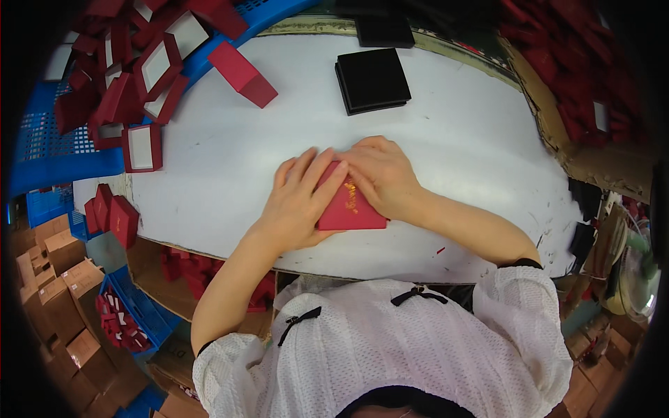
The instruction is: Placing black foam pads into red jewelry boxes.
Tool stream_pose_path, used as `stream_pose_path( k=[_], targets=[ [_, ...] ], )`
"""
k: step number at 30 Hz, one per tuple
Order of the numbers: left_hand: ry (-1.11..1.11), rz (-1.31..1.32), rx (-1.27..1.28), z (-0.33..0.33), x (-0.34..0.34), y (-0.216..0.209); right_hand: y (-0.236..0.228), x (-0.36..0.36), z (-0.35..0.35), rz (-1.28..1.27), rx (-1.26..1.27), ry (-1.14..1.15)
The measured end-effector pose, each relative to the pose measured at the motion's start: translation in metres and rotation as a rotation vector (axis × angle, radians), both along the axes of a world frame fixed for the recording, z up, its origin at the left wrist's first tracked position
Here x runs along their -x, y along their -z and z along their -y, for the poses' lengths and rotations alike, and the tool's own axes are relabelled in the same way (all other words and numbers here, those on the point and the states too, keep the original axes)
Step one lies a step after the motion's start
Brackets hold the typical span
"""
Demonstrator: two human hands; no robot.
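Note:
Near the middle of the white tabletop is a red gift box (343, 209) with gold lettering on its top. My left hand (301, 198) wraps its left side, fingers lying along the upper left edge and thumb low by the near edge. My right hand (383, 177) grips the far right part, with bent fingers at the far corner and the thumb on top. Both hands cover the box's far end, so I cannot tell what the fingertips touch there. Beyond the hands sits a black square box (374, 79).
Red box parts with white insides (159, 67) pile in a blue plastic basket (66, 164) at far left. One red box piece (242, 74) lies beside it. Another black box (385, 32) stands at the far edge. Red pieces fill a cardboard carton (543, 111) at far right.

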State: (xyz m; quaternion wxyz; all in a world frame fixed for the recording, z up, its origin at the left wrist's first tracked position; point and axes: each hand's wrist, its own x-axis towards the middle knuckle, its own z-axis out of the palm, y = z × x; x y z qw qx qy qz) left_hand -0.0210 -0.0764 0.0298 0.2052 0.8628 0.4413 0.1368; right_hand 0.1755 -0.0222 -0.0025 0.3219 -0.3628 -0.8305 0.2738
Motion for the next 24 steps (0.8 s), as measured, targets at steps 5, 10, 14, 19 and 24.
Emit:
stream_pose_path(
  k=[5,10,14,19,24],
  targets=[
    [-0.416,-0.75,0.196,0.033,0.053,-0.062,-0.028,-0.02,-0.064,0.099,-0.355,0.041],
    [-0.714,0.452,0.087,-0.051,0.064,-0.024,-0.013,-0.028,-0.093,0.394,-0.464,0.035],
    [-0.98,1.08,0.403,-0.103,0.053,-0.007,-0.024,-0.039,-0.094,0.231,-0.465,0.146],
    [-0.289,-0.045,-0.362,-0.026,0.032,-0.012,-0.06,-0.06,-0.047,0.094,-0.728,0.096],
    [-0.254,0.441,-0.046,0.008,-0.001,0.033,-0.025,-0.014,0.009,0.147,-0.546,-0.487]
  ],
)
